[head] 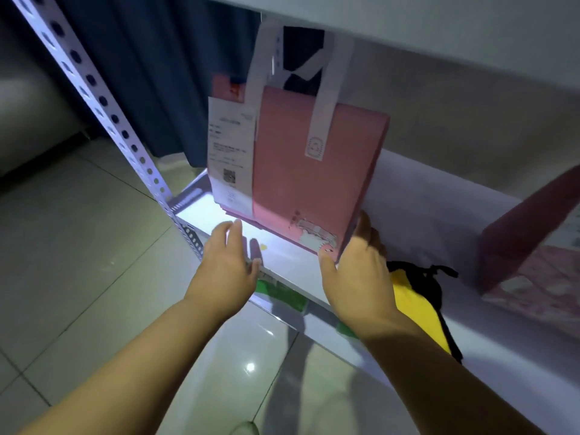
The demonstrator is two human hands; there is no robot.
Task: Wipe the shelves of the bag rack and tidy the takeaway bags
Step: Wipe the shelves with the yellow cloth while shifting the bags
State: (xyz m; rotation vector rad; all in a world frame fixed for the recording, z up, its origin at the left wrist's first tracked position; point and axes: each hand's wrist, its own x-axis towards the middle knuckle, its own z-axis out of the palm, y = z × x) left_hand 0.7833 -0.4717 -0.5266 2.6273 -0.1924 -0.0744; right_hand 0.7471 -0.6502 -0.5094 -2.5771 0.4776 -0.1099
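A pink takeaway bag (pixel 310 171) with white handles stands upright on the white shelf (pixel 282 259) of the bag rack, a white receipt (pixel 230 152) fixed to its left side. My right hand (pixel 357 268) grips the bag's lower right corner, thumb on the front, fingers behind. Just left of the bag, my left hand (pixel 229 262) hovers over the shelf's front edge with fingers straight, holding nothing. A yellow cloth (pixel 417 306) with black trim lies on the shelf behind my right wrist.
A perforated white upright (pixel 103 111) runs diagonally at the left. Another pink bag (pixel 530 243) lies tilted on the shelf at the right. The shelf above (pixel 439 17) sits close over the bag's handles. Dark curtain behind, tiled floor below.
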